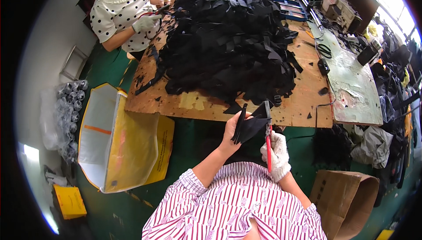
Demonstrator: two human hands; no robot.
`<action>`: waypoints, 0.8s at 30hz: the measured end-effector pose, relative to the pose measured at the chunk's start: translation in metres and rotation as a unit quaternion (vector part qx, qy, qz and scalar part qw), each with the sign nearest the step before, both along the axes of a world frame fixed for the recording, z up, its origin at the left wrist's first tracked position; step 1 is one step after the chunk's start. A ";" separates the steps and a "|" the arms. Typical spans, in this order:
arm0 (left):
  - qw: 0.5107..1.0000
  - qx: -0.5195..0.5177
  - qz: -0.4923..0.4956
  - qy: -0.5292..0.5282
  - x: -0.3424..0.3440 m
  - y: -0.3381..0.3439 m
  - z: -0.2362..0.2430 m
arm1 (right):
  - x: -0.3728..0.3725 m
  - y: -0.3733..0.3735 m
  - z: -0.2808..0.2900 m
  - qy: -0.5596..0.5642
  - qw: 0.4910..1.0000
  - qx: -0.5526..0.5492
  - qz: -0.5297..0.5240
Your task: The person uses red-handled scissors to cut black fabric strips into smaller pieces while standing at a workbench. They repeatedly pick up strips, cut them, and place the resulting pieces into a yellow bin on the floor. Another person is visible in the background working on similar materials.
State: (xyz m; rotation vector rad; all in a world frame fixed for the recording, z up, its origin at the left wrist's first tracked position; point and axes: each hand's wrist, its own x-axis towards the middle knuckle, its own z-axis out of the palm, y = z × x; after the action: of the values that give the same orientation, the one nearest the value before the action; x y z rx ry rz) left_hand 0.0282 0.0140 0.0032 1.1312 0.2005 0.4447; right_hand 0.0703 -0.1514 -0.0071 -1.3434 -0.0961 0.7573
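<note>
My bare left hand (231,133) is closed around a bundle of black fabric pieces (252,126), held up just in front of the table's near edge. In my right hand (278,155), which wears a white knitted glove, is a pair of red-handled scissors (269,141). Their metal blades point away from me and meet the right edge of the black fabric; whether they are closed on it I cannot tell. Beyond both hands, a large heap of black fabric pieces (224,51) covers most of the wooden table (303,108).
Across the table's far left, a person in a dotted top (125,15) handles a tool with gloved hands. A yellow bin (132,147) stands at left, a cardboard box (343,200) at lower right. Black-handled scissors (324,51) and a corded black box (323,67) lie at right.
</note>
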 end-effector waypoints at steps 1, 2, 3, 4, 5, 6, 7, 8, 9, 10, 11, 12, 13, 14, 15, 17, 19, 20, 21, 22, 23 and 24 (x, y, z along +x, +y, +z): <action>1.000 0.016 -0.002 0.000 -0.001 0.001 0.001 | -0.004 0.003 0.004 -0.022 1.000 -0.002 -0.011; 0.999 0.048 -0.002 0.013 -0.002 0.001 0.007 | -0.008 0.006 0.009 -0.045 0.999 -0.006 -0.024; 0.998 0.068 0.005 0.013 -0.002 0.001 0.008 | -0.012 0.003 0.014 -0.075 0.997 -0.002 -0.011; 0.996 0.088 0.011 0.013 -0.002 0.001 0.009 | -0.014 0.001 0.017 -0.105 0.994 0.003 0.002; 0.994 0.109 0.016 0.011 -0.001 0.001 0.009 | -0.013 0.000 0.018 -0.080 0.997 0.005 0.010; 0.994 0.109 0.022 0.009 -0.001 0.000 0.009 | -0.011 -0.001 0.019 -0.055 0.998 0.006 0.017; 0.994 0.109 0.027 0.006 -0.001 0.000 0.009 | -0.010 -0.002 0.019 -0.029 0.999 0.007 0.023; 0.994 0.108 0.028 0.004 -0.001 -0.002 0.008 | -0.008 -0.002 0.016 -0.047 0.999 -0.024 0.015; 0.995 0.093 0.024 0.015 -0.001 -0.002 0.007 | -0.005 -0.002 0.012 -0.053 0.997 -0.035 0.036; 0.996 0.078 0.019 0.026 -0.002 0.000 0.006 | -0.001 -0.001 0.008 -0.060 0.996 -0.046 0.056; 0.997 0.061 0.015 0.037 -0.003 -0.001 0.002 | 0.001 -0.002 0.007 -0.065 0.993 -0.060 0.077; 0.994 -0.077 0.017 0.076 -0.002 -0.005 -0.002 | 0.003 -0.001 0.011 -0.050 0.994 -0.066 0.073; 0.998 -0.019 0.014 0.057 -0.001 -0.007 -0.003 | 0.001 0.001 0.012 -0.065 0.996 -0.040 0.044; 0.998 0.042 0.012 0.038 -0.002 -0.005 0.002 | -0.002 0.004 0.012 -0.079 0.997 -0.010 0.017; 0.994 0.103 0.011 0.018 -0.002 -0.003 0.005 | -0.003 0.005 0.014 -0.094 0.995 0.019 -0.011; 0.994 0.105 0.021 0.019 -0.002 -0.004 0.004 | -0.005 0.000 0.024 -0.026 0.999 -0.015 0.031; 0.988 0.138 0.063 -0.008 -0.003 -0.008 0.011 | -0.004 -0.003 0.024 0.037 0.996 -0.013 0.079; 0.990 0.128 0.050 -0.001 -0.004 -0.007 0.009 | -0.006 -0.001 0.025 0.040 0.996 -0.014 0.077; 0.992 0.118 0.037 0.007 -0.004 -0.004 0.005 | -0.005 -0.001 0.025 0.044 0.996 -0.015 0.077; 0.994 0.108 0.025 0.015 -0.004 -0.001 0.000 | -0.004 0.000 0.025 0.048 0.996 -0.016 0.077; 0.997 0.075 0.024 0.014 -0.004 -0.001 -0.003 | -0.003 0.000 0.026 0.050 0.996 -0.017 0.075; 0.999 0.041 0.023 0.014 -0.003 -0.001 -0.007 | -0.003 0.000 0.024 0.025 0.997 -0.018 0.066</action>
State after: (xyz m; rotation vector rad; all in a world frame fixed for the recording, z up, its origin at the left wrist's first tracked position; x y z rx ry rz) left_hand 0.0251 0.0130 -0.0034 1.2150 0.2347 0.4828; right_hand 0.0670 -0.1514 0.0168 -1.3607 -0.1325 0.9067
